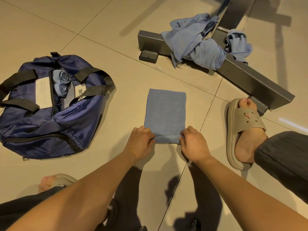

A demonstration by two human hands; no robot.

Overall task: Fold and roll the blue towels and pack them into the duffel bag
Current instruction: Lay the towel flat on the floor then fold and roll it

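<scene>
A folded blue towel (165, 112) lies flat on the tiled floor as a narrow strip. Its near end is turned up into the start of a roll. My left hand (141, 139) pinches that rolled end at its left side, and my right hand (193, 142) pinches it at the right. To the left sits the open navy duffel bag (33, 124) with rolled blue towels (60, 81) showing through its zip opening. A heap of loose blue towels (198, 42) is draped over a metal beam at the back right.
A dark metal frame (250, 77) runs across the floor from the back towards my right foot in a beige slipper (245, 129). My left foot in a slipper (55, 180) is at the lower left. Bare tiles lie between bag and towel.
</scene>
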